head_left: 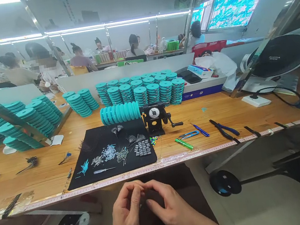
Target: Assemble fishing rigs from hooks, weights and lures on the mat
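My left hand [128, 213] and my right hand [170, 208] meet just below the bench's front edge. Both have their fingers pinched at the same spot, and whatever lies between the fingertips is too small or hidden to name. Beyond them lies a black mat [88, 153] with small piles: dark grey cylindrical weights [142, 148], translucent beads [108, 152], metal pieces [97, 160] and turquoise slivers [83, 167]. Behind the mat, a hand-cranked winder [155, 117] with a dial carries a row of turquoise spools [120, 113].
Stacks of turquoise spools [141, 94] line the back and left. Right of the mat lie a green tube [184, 143], blue thread snips [190, 135], a blue pen-like tool [201, 130] and pliers [223, 129]. A fan [281, 54] stands far right. People sit at benches behind.
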Available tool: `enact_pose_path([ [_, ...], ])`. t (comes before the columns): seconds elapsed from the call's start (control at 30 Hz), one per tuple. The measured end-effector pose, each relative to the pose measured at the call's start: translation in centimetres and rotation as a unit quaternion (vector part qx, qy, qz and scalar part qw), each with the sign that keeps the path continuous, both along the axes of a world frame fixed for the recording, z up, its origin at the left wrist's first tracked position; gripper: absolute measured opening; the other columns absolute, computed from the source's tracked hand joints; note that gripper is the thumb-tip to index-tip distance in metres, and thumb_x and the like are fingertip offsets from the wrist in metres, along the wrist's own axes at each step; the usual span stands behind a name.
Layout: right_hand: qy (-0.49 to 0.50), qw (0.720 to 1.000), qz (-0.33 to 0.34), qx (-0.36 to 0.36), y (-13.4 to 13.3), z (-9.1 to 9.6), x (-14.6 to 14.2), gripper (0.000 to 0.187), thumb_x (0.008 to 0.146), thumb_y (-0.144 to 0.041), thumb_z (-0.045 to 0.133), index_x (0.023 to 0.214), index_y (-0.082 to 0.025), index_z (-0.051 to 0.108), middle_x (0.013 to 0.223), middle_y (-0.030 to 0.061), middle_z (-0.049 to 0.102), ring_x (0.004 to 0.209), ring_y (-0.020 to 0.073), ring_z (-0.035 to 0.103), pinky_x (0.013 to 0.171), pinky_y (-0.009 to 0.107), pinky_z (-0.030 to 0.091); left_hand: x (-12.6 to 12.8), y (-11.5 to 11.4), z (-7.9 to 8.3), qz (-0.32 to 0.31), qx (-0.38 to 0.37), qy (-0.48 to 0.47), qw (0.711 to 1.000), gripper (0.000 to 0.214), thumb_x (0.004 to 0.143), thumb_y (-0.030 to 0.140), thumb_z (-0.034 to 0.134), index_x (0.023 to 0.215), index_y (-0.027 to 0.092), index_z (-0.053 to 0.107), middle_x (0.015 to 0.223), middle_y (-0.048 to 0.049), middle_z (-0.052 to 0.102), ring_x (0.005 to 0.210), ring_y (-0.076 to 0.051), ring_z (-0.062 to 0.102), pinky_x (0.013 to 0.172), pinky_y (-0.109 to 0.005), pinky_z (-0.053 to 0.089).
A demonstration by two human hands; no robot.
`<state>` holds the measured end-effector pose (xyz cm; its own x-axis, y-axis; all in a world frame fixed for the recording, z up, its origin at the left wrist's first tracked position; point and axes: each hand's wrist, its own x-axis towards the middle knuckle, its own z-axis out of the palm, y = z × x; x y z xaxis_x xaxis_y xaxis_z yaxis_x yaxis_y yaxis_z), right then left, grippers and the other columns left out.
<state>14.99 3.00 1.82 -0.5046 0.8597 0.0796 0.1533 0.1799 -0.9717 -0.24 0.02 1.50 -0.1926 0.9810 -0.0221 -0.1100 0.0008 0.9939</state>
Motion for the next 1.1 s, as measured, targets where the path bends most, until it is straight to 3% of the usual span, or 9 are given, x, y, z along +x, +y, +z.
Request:
enact_pose_path([
  [0.07,0.043,0.998,-0.002,-0.034,0.3,0.3,-0.3,0.017,0.091,-0.02,0.056,0.107,-0.021,0.062,0.099,0.0022,0.067,0.095,0.0189,0.06,0.087,0.031,0.044,0.0,-0.1,-0.2,0.032,0.045,0.146,0.988,0.014,0.087,0.035,0.063,0.082,0.022,0.068,0.104,-0.0069,0.06,0.103,-0.025,0.056,0.089,-0.033,0.044],
  [0.17,0.117,0.989,0.012,-0.088,0.7,0.0,-1.0,0.018,0.092,-0.029,0.058,0.105,-0.019,0.064,0.099,0.0038,0.066,0.094,0.0191,0.058,0.085,0.031,0.044,-0.5,-0.1,-0.2,0.033,0.058,0.238,0.969,0.012,0.087,0.033,0.062,0.083,0.025,0.07,0.113,-0.007,0.055,0.113,-0.027,0.051,0.098,-0.036,0.039],
  [0.37,0.237,0.937,0.001,-0.257,1.3,-1.7,-1.5,0.024,0.081,-0.037,0.071,0.081,-0.015,0.062,0.069,-0.0018,0.057,0.065,0.0126,0.05,0.066,0.025,0.04,-1.5,0.1,0.6,0.018,0.043,0.221,0.974,0.015,0.086,0.034,0.063,0.079,0.023,0.07,0.107,-0.0062,0.056,0.102,-0.024,0.056,0.084,-0.029,0.044],
  [0.53,0.195,0.949,-0.016,-0.247,1.0,-2.2,-1.1,0.026,0.077,-0.037,0.075,0.074,-0.014,0.063,0.066,-0.0032,0.05,0.064,0.0114,0.039,0.061,0.023,0.03,-1.6,0.3,1.2,0.013,0.068,0.194,0.979,0.015,0.09,0.029,0.059,0.078,0.023,0.065,0.096,-0.0042,0.058,0.092,-0.021,0.057,0.079,-0.028,0.044],
  [0.63,0.216,0.932,-0.038,-0.29,0.7,-2.2,-0.9,0.028,0.075,-0.038,0.076,0.071,-0.015,0.062,0.064,-0.0034,0.047,0.063,0.0119,0.036,0.061,0.024,0.03,-2.2,0.7,1.1,-0.008,0.071,0.207,0.976,0.017,0.093,0.029,0.054,0.08,0.021,0.062,0.093,-0.0044,0.059,0.087,-0.019,0.058,0.078,-0.028,0.045],
  [0.73,0.253,0.89,-0.061,-0.373,0.4,-2.2,-0.3,0.027,0.073,-0.039,0.078,0.073,-0.017,0.063,0.06,-0.0057,0.039,0.059,0.0115,0.033,0.064,0.024,0.034,-5.0,1.7,0.8,0.026,0.07,0.296,0.952,0.017,0.095,0.031,0.049,0.088,0.022,0.061,0.092,-0.0044,0.062,0.085,-0.019,0.06,0.075,-0.027,0.047],
  [0.9,0.303,0.832,-0.101,-0.454,0.0,-3.4,0.9,0.028,0.068,-0.037,0.082,0.07,-0.019,0.06,0.057,-0.0088,0.032,0.051,0.0086,0.025,0.074,0.028,0.043,-12.9,4.5,-0.7,0.143,0.038,0.423,0.894,0.016,0.092,0.034,0.049,0.093,0.021,0.059,0.09,-0.0052,0.063,0.081,-0.022,0.061,0.077,-0.033,0.046],
  [1.0,0.327,0.81,-0.102,-0.476,-0.2,-4.6,1.2,0.032,0.066,-0.036,0.085,0.066,-0.019,0.058,0.055,-0.0102,0.029,0.049,0.0072,0.02,0.073,0.028,0.045,-16.1,6.5,-1.7,0.132,0.022,0.471,0.872,0.014,0.088,0.032,0.053,0.085,0.022,0.061,0.085,-0.0046,0.063,0.075,-0.023,0.062,0.074,-0.034,0.047],
  [1.1,0.347,0.795,-0.09,-0.49,-0.2,-5.2,1.3,0.031,0.07,-0.033,0.084,0.065,-0.018,0.057,0.054,-0.0104,0.029,0.049,0.007,0.02,0.074,0.028,0.046,-17.2,8.0,-2.0,0.103,0.014,0.51,0.854,0.011,0.084,0.029,0.054,0.08,0.022,0.062,0.078,-0.0029,0.063,0.071,-0.022,0.062,0.073,-0.034,0.047],
])
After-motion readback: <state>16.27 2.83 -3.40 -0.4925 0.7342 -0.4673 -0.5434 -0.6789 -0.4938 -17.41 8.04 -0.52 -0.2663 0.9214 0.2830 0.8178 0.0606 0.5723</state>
